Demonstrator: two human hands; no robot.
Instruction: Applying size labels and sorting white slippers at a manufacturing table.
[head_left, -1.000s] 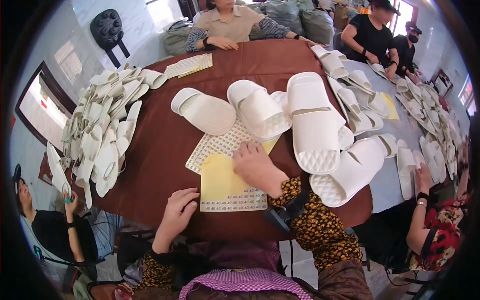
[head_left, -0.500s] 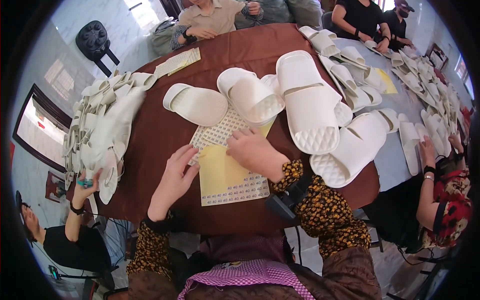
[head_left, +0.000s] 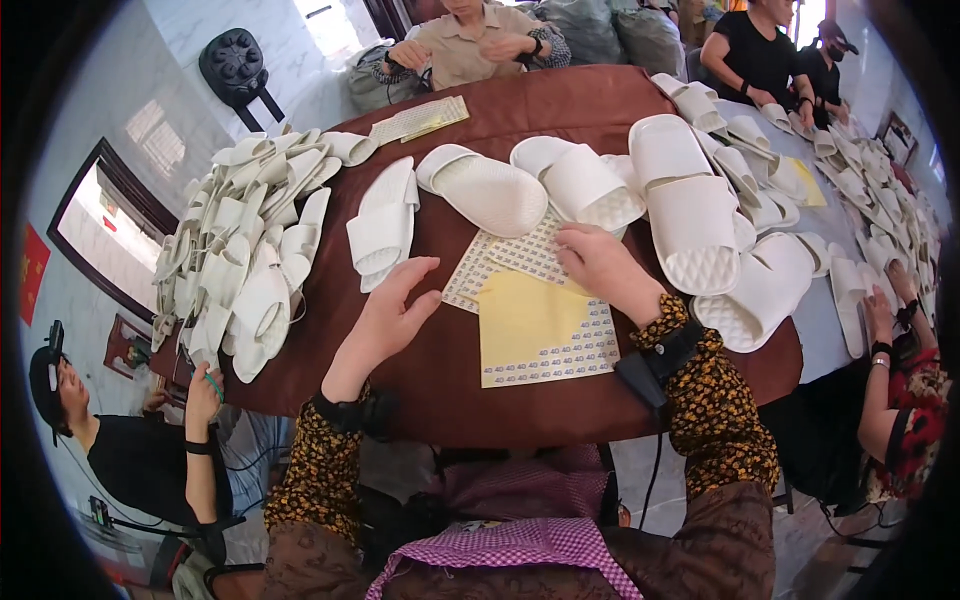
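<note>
My left hand [head_left: 392, 312] is open, thumb and fingers apart, just below a white slipper [head_left: 380, 236] whose toe end points toward me; I cannot tell if the fingertips touch it. Over the upper edge of the sticker sheets, my right hand [head_left: 608, 265] has its fingers bent together and pressed down; whatever they pinch is too small to make out. A yellow-backed sheet [head_left: 530, 310] with rows of small printed labels lies on top of other white label sheets [head_left: 470, 268]. Beyond them, another white slipper [head_left: 490, 192] lies beside one with a quilted sole [head_left: 590, 185].
Large white slippers [head_left: 690, 225] are stacked to the right. A heap of slippers [head_left: 235, 240] covers the left side of the brown tablecloth [head_left: 440, 400]. More label sheets [head_left: 420, 118] lie at the far edge. Other people work around the table, one [head_left: 150, 450] at the left.
The view has swung left. A slipper now lies left of the others, where cloth showed before. My left hand has come away from the sheets and spread; my right hand stays over them.
</note>
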